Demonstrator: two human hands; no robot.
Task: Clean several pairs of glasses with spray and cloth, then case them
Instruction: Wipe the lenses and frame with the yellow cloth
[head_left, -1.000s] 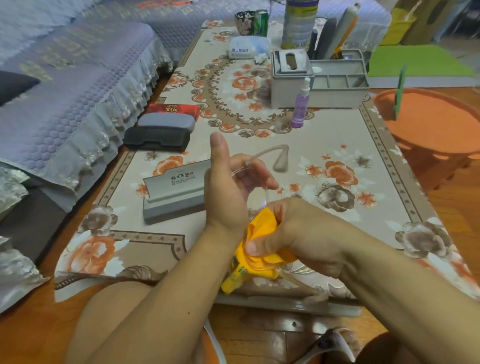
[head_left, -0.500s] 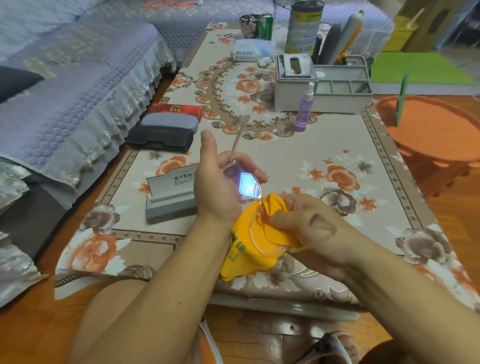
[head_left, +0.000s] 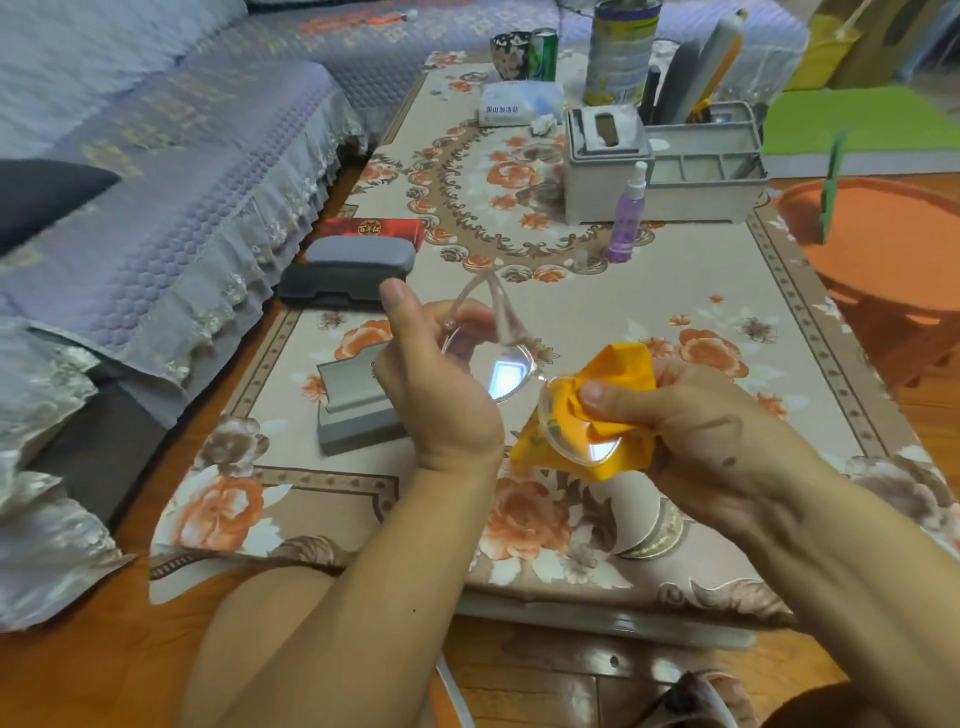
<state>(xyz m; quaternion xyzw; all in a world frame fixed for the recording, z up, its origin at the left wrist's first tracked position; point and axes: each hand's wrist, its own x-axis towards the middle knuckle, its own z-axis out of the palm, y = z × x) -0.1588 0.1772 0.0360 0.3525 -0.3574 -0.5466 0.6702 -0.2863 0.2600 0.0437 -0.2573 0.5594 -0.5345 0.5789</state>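
orange cloth (head_left: 618, 384): bunched round the near lens of the glasses (head_left: 511, 371), held up over the near middle of the table (head_left: 727, 291).
glasses: clear frame, both lenses catching a bright window glare; temples folded up and pointing to the far side.
left hand (head_left: 441, 389): fingers curled round the far lens end of the frame, thumb sticking up; it steadies the pair.
right hand (head_left: 691, 415): pinches the cloth onto the near lens, thumb on top, fingers hidden behind the fabric.
hands: close together, joined only through the glasses.
step: wiping, i'd say, with the near lens in hand and the far lens bare.
spray (head_left: 626, 221): small purple bottle standing far of the hands, by the grey organiser (head_left: 670, 171); nobody touching it.
cases: a grey case (head_left: 358, 410) lies just left of the left hand; whether it is open i can't tell. a dark case (head_left: 345, 275) sits further off at the left edge, with a red box (head_left: 374, 228) behind it.
next move: probably rub the pinched lens front and back, then shift the cloth to the other lens. that wants a light pinch and a firm hold on the frame, since a thin clear rim could twist.
progress: this pair isn't cased yet; how many pairs remain i can't tell.
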